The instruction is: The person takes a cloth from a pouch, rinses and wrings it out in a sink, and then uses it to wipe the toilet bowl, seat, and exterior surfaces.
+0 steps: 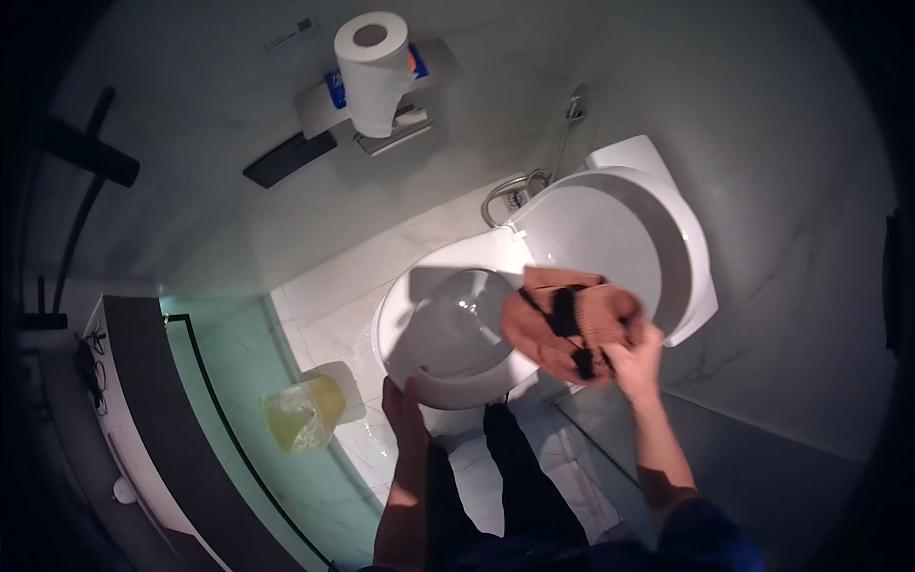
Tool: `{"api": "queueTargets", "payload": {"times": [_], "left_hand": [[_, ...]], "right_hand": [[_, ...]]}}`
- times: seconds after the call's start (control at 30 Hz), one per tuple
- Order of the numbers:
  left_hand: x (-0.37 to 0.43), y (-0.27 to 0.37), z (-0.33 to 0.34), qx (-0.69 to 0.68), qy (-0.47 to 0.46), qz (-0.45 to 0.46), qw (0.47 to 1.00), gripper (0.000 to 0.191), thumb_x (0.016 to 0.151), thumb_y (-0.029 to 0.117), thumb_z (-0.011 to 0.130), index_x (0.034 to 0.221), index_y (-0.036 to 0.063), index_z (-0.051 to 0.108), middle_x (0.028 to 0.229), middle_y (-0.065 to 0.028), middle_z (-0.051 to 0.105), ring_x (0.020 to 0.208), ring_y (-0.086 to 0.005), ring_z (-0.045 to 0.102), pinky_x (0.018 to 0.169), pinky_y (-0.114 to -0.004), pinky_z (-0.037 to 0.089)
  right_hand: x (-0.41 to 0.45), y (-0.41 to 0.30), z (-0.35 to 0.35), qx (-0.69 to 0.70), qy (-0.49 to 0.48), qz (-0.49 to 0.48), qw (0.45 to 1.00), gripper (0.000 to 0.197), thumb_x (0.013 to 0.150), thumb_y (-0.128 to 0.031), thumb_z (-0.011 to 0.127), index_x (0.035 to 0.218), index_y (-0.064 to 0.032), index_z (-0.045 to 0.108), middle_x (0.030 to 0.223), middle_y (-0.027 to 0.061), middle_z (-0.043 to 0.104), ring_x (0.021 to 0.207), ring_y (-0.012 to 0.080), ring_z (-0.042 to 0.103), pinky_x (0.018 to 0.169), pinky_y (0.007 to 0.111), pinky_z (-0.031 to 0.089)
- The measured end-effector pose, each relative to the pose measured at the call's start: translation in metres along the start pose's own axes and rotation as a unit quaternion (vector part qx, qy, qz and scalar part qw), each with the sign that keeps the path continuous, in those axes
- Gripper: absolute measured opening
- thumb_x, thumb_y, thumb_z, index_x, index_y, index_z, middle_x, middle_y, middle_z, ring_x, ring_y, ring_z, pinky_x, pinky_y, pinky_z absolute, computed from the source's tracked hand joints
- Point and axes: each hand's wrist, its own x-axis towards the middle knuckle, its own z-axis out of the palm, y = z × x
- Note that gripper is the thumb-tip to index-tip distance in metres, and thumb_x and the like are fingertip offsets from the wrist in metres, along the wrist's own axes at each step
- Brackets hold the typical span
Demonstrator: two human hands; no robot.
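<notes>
A white toilet [465, 393] stands before me with its lid [679, 236] raised and water in the bowl. In my right hand [632, 361] is a bunched orange-brown cloth [550, 350] with black patches, held over the right side of the toilet, between seat and lid. My left hand [402, 407] is at the near left edge of the toilet rim; its fingers are partly in shadow, and how they meet the rim is hard to tell.
A paper towel roll [375, 79] stands on a wall shelf above a metal paper holder [393, 136]. A hose sprayer [575, 104] hangs near the toilet. A lined yellow bin [304, 415] is at left, near a glass panel and a dark-edged counter [171, 429].
</notes>
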Motion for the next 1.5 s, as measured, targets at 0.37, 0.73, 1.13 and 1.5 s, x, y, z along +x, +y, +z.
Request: {"api": "queueTargets", "payload": {"times": [0.37,0.73,1.13,1.5], "left_hand": [[0.073,-0.187,-0.108,0.365,0.051,-0.012,0.930,0.066,0.089,0.027,0.064,0.144,0.0086,0.033,0.131,-0.0239,0.032,0.123,-0.0384,0.037,0.104,-0.044,0.034],[0.050,-0.219,-0.136,0.192,0.124,-0.105,0.968,0.078,0.084,0.033,0.072,0.140,0.0011,0.029,0.134,-0.0204,0.033,0.105,-0.0273,0.053,0.086,-0.037,0.049],[-0.086,-0.255,-0.339,0.315,0.095,-0.274,0.904,0.027,0.087,0.018,0.063,0.107,0.0010,0.057,0.093,-0.0074,0.063,0.076,-0.0164,0.063,0.056,-0.028,0.048],[-0.088,-0.215,-0.173,0.143,-0.005,-0.353,0.925,0.026,0.085,0.016,0.061,0.104,-0.0024,0.061,0.086,-0.0100,0.066,0.072,-0.0154,0.065,0.061,-0.026,0.050]], "right_hand": [[0.098,0.203,0.168,-0.229,-0.060,-0.178,0.955,0.082,0.061,0.002,0.070,0.137,-0.0118,0.043,0.135,0.0191,0.044,0.125,0.0363,0.043,0.103,0.042,0.038],[-0.049,0.151,0.409,-0.378,-0.305,-0.301,0.820,0.031,0.068,-0.029,0.066,0.095,-0.0129,0.068,0.110,0.0063,0.061,0.112,0.0266,0.050,0.086,0.052,0.041],[-0.084,0.235,0.109,-0.373,-0.388,-0.299,0.788,0.026,0.068,-0.021,0.064,0.092,-0.0132,0.067,0.104,0.0034,0.056,0.102,0.0237,0.051,0.080,0.043,0.035],[0.086,0.207,0.117,-0.520,-0.250,-0.375,0.726,0.029,0.071,-0.024,0.062,0.098,-0.0117,0.065,0.106,0.0079,0.053,0.109,0.0296,0.047,0.086,0.044,0.036]]}}
